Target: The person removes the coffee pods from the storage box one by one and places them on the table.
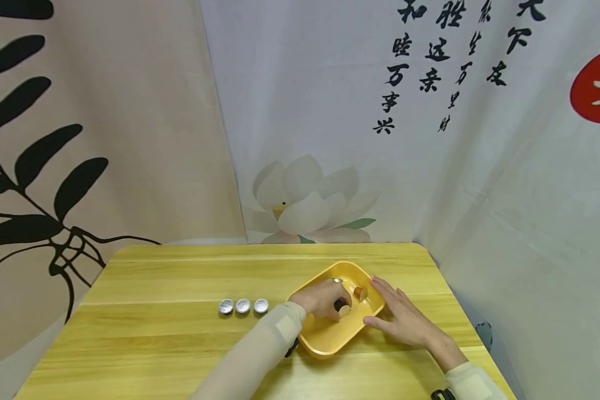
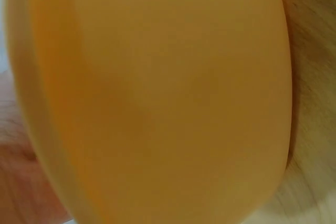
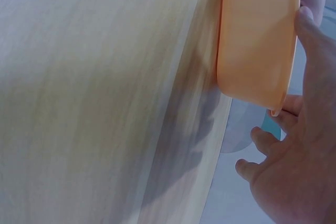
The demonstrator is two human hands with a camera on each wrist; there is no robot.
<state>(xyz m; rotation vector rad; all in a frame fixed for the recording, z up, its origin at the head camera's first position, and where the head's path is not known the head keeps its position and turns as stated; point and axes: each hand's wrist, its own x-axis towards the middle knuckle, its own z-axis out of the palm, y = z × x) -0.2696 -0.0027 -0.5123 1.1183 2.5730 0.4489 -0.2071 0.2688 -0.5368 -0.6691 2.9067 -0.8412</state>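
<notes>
In the head view, my left hand (image 1: 325,300) reaches down into a yellow plastic tub (image 1: 320,347), its fingertips hidden beneath the hand. Right beside its fingers lies a small dark piece with a tan round end (image 1: 341,306); I cannot tell whether the hand grips anything. A small brown piece with a tan end (image 1: 360,293) lies farther right in the tub, and a small shiny greenish piece (image 1: 337,280) shows behind the hand. My right hand (image 1: 405,319) touches the tub's right rim with extended, spread fingers; in the right wrist view its thumb (image 3: 304,17) rests at the rim.
Three small silver round pieces (image 1: 243,306) stand in a row on the wood-grain table (image 1: 170,344), left of the tub. Behind the table hangs a printed cloth (image 1: 320,111) with lettering and a flower. The tub's outer wall (image 2: 173,98) fills most of the left wrist view.
</notes>
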